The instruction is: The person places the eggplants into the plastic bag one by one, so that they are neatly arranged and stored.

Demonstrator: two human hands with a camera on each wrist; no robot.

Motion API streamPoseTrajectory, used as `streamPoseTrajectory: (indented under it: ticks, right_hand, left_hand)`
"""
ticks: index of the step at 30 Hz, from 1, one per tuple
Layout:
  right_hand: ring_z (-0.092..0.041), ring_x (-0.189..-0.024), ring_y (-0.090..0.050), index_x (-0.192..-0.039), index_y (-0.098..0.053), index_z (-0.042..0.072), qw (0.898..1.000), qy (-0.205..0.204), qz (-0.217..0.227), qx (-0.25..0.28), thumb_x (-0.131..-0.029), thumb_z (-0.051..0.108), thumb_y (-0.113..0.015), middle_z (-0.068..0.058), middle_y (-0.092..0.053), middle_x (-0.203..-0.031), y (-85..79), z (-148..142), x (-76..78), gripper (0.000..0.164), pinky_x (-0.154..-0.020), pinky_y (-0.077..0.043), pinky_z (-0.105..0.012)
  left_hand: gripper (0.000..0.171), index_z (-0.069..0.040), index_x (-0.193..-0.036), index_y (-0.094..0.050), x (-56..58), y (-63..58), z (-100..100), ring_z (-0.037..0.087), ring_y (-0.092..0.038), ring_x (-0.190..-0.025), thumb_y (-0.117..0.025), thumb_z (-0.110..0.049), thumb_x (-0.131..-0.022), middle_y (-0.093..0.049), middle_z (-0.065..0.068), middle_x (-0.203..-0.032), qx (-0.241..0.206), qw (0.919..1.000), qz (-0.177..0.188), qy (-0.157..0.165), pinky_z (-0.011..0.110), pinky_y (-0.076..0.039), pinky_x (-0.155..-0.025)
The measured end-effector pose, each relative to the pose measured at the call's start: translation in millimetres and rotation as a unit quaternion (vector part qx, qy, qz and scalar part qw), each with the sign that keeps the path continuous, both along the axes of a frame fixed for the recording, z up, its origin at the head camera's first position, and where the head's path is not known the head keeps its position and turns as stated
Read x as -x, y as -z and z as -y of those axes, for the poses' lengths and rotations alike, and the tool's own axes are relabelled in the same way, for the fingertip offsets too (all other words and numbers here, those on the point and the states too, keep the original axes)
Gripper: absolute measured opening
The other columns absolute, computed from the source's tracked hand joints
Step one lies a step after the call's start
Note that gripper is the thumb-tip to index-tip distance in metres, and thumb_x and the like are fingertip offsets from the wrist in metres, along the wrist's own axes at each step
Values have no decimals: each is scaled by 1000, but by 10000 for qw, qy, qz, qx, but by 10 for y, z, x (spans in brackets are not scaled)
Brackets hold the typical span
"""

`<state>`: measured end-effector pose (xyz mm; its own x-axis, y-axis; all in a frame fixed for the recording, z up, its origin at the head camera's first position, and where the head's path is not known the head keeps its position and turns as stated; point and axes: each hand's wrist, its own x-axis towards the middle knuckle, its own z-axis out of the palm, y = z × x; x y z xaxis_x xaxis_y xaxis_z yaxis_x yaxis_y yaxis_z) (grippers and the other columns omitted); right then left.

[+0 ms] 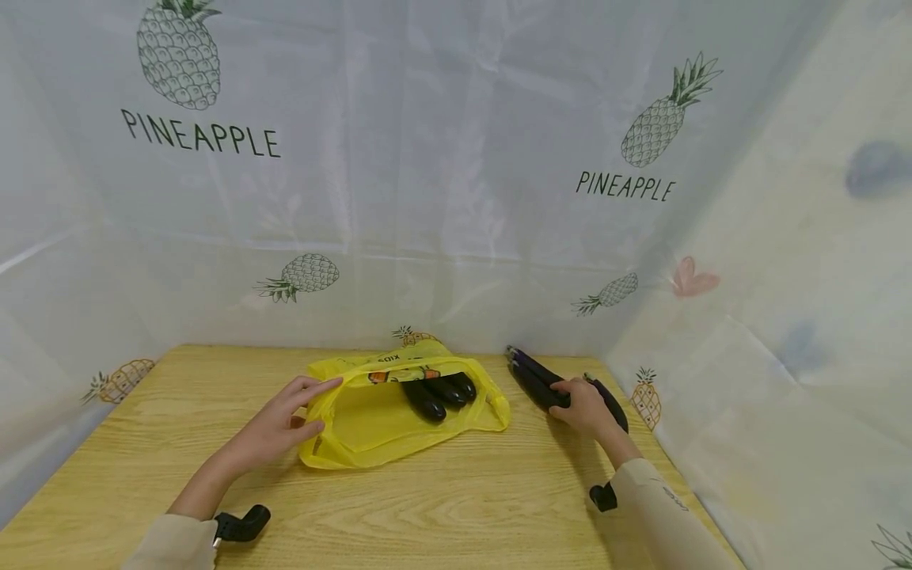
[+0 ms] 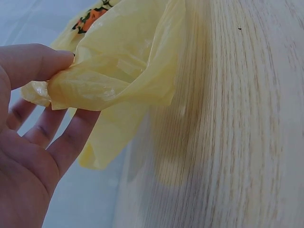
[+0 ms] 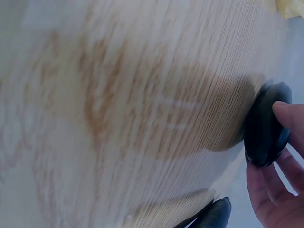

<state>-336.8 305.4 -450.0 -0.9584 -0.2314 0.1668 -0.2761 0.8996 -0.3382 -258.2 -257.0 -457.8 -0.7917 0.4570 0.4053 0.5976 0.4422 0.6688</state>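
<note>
A yellow plastic bag (image 1: 370, 451) lies on its side with its mouth toward me, and several dark eggplants (image 1: 427, 405) show inside. My left hand (image 1: 274, 423) pinches the bag's left rim; in the left wrist view the thumb lies over the thin plastic (image 2: 109, 88) and the fingers sit behind it. To the bag's right, my right hand (image 1: 586, 408) grips the near end of a long dark eggplant (image 1: 530, 378). The right wrist view shows thumb and fingers on either side of that eggplant (image 3: 267, 126). Another eggplant (image 1: 609, 402) lies just right of this hand.
All of this is on a wood-grain table (image 1: 442, 514). A pale curtain (image 1: 442, 198) printed with pineapples hangs behind the table and along both sides. Each wrist carries a black camera mount (image 1: 245, 524).
</note>
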Motion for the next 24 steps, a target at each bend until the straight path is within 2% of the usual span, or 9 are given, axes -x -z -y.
streamPoseTrajectory:
  ticks: [9, 18, 24]
  right_hand:
    - [-44, -112, -65, -135, -70, -2, 9999, -90, 124, -32, -95, 11, -80, -23, -65, -123, -9, -4, -15, 43, -94, -54, -60]
    - [-43, -114, -66, -135, -70, -1, 9994, -160, 291, -94, -95, 14, -81, -24, -69, -128, -65, 3, -28, 44, -93, -56, -57]
    - [-40, -108, -70, -134, -71, -1, 9985, -222, 477, -147, -94, 14, -82, -20, -72, -121, -119, 22, -79, 44, -89, -58, -55]
  left_hand:
    - [68, -14, -164, -44, 4, 4, 7, 13, -50, -88, -70, -3, -102, -49, 9, -129, -7, 10000, 37, 33, 29, -49, -66]
    - [68, -13, -163, -44, -9, -6, 3, 12, -49, -93, -70, -1, -101, -49, 8, -128, 43, 10000, -82, -6, 28, -49, -67]
    - [69, -13, -163, -45, -11, -4, -6, 11, -49, -101, -71, 0, -100, -51, 5, -127, 137, 9997, -161, -82, 29, -54, -80]
